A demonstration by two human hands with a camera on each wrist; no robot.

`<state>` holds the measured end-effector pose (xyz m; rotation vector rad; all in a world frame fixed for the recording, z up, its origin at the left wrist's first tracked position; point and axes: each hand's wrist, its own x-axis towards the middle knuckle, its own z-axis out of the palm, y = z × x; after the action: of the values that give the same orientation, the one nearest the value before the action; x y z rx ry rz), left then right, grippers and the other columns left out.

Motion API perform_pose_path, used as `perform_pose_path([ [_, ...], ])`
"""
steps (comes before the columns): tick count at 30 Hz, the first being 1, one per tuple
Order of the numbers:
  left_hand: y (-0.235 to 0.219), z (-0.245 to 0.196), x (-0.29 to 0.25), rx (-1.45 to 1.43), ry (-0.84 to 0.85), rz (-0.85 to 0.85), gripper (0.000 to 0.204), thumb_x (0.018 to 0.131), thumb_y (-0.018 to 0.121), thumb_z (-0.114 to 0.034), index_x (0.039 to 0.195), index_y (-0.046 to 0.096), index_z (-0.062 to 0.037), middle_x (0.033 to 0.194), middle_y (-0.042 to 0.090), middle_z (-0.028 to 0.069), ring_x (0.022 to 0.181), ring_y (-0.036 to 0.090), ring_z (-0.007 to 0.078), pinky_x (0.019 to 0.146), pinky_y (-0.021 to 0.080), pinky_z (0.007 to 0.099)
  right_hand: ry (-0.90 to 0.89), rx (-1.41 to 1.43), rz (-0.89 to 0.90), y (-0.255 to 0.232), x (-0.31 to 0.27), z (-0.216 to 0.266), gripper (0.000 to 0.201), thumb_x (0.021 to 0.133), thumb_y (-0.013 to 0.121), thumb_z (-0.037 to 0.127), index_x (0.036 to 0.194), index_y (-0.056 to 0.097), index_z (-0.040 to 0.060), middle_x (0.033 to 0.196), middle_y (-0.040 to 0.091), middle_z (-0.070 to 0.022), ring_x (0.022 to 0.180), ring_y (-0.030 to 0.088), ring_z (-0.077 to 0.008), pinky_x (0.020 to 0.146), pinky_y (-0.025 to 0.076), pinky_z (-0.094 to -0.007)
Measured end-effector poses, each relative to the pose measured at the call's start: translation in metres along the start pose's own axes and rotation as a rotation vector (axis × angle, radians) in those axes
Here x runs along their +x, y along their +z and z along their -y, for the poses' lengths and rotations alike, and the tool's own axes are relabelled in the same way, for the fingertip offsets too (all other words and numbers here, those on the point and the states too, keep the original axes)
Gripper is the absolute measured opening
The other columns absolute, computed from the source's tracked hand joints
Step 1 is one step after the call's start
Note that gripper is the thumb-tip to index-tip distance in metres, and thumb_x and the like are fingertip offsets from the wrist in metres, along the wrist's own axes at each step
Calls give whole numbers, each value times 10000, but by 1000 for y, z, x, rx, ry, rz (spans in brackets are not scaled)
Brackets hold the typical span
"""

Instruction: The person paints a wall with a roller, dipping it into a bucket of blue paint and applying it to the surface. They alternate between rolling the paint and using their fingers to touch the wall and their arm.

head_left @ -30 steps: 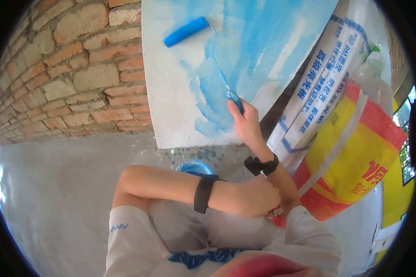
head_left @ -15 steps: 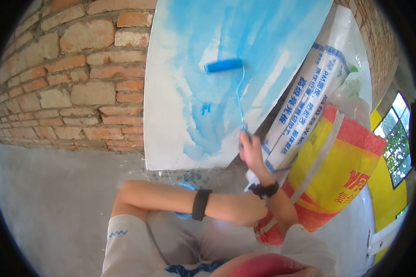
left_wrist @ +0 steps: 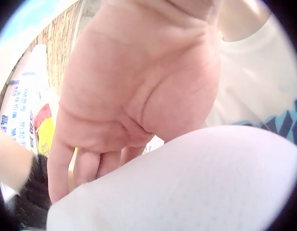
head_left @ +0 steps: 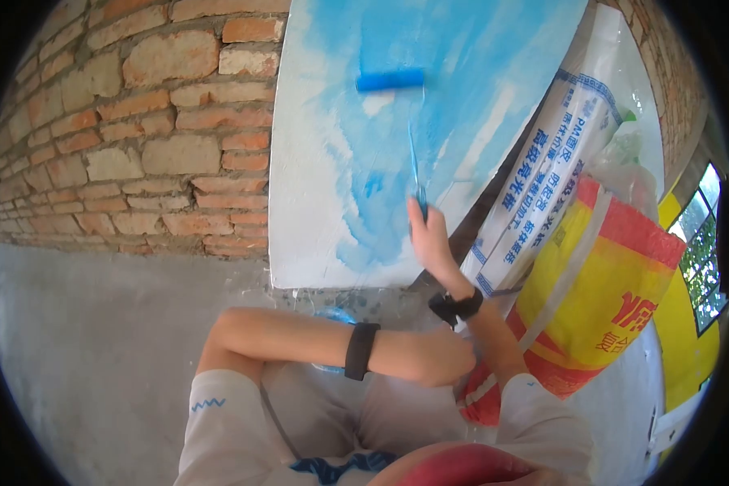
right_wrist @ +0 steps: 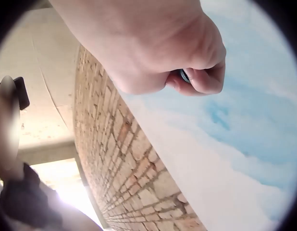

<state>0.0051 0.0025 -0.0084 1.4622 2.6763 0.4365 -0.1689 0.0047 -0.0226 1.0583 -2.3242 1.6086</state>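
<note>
In the head view, a person's right hand (head_left: 432,243) grips the handle (head_left: 422,201) of a paint roller (head_left: 390,79), whose blue sleeve lies crosswise at the upper centre of the frame, over a board (head_left: 308,186) streaked with pale blue paint. The right wrist view shows the fingers (right_wrist: 206,79) curled tightly round that handle (only a dark end of it peeks out). Bare white runs down the left side and lower edge of the board.

The left forearm crosses the lower centre, and the left hand (head_left: 444,359) lies just beside the right forearm. Seen from the left wrist, its palm is bare and the fingers (left_wrist: 61,168) hang loosely bent, holding nothing that shows; their tips are hidden behind white cloth (left_wrist: 187,187), so whether they touch anything there I cannot tell. Each wrist wears a black band (head_left: 361,351).

Behind the left forearm, a blue-stained container (head_left: 332,314) is partly covered. A brick wall (head_left: 170,154) fills the upper left, above a grey floor (head_left: 113,324). Right of the board lean white wrapped packages (head_left: 535,174) with blue lettering, and a yellow-and-red bag (head_left: 595,292) stands right of centre, near a window (head_left: 699,251).
</note>
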Motion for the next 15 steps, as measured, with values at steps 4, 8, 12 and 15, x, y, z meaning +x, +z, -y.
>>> perform_pose_path([
  [4, 2, -2, 1, 1, -8, -10, 256, 905, 567, -260, 924, 589, -6, 823, 646, 155, 832, 652, 327, 687, 476, 431, 76, -92, 19, -8, -54, -52, 427, 970, 522, 341, 703, 505, 8, 539, 430, -34, 508, 411, -118, 487, 339, -331],
  [8, 2, -5, 0, -42, 88, -103, 206, 889, 569, -203, 904, 580, 3, 795, 646, 150, 790, 653, 327, 673, 475, 434, 234, -32, 89, -14, -63, -60, 419, 966, 527, 330, 706, 502, 2, 545, 424, -43, 518, 393, -128, 496, 349, -340],
  [12, -1, -10, 5, -21, 101, -94, 162, 862, 567, -158, 901, 575, -1, 791, 644, 138, 799, 652, 321, 682, 472, 425, 32, -81, 94, -14, -21, -12, 422, 968, 522, 336, 719, 499, -4, 548, 420, -62, 521, 393, -139, 500, 355, -345],
  [15, 0, -14, 7, 12, 149, -81, 152, 824, 573, -129, 926, 582, -16, 819, 640, 125, 813, 654, 305, 725, 471, 398, -41, -137, 91, -7, 20, 42, 429, 968, 524, 343, 715, 493, -3, 545, 419, -67, 520, 393, -147, 504, 360, -350],
])
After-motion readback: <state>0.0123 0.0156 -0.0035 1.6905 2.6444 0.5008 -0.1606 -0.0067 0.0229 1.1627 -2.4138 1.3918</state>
